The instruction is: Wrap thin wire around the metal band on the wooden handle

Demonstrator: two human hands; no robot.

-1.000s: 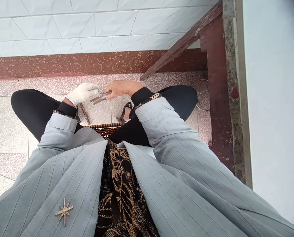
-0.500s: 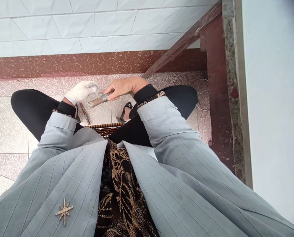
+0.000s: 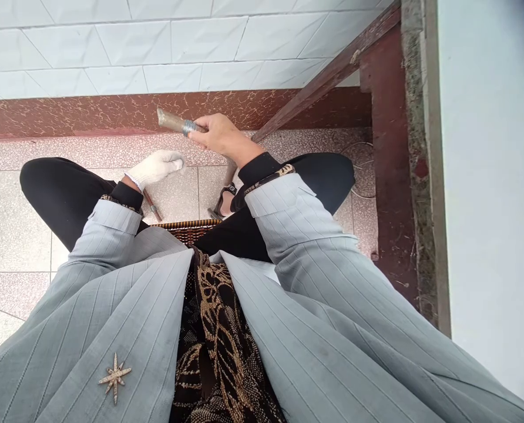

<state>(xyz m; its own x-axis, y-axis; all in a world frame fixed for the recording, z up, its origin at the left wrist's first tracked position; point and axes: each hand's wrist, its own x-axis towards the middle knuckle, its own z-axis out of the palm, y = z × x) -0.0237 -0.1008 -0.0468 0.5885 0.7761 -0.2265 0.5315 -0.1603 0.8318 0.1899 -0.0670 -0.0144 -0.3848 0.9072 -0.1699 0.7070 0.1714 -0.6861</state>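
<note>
My right hand (image 3: pixel 218 138) is bare and closed around a wooden stick (image 3: pixel 171 120) with silvery wire wound round it. The stick's pale end points left, raised in front of the brown skirting. Lower and to the left is my left hand (image 3: pixel 154 167) in a white knitted glove, apart from the stick. Its fingers are curled together, and whatever they hold, if anything, is too small to make out. Below the glove a thinner reddish-brown stick (image 3: pixel 153 205), also bound with something, lies on the floor, partly hidden by my sleeve.
A woven wicker edge (image 3: pixel 185 225) shows between my bent knees. A dark shoe (image 3: pixel 224 200) is on the speckled tiled floor. To the right, a slanted wooden brace (image 3: pixel 315 85) meets a dark red post (image 3: pixel 389 158), with white cable (image 3: pixel 361 170) near its foot. A white tiled wall (image 3: pixel 147 44) stands ahead.
My right hand has lifted the wire-bound stick, its left end swinging up from near the glove. My gloved left hand has shifted slightly right and down since half a second ago.
</note>
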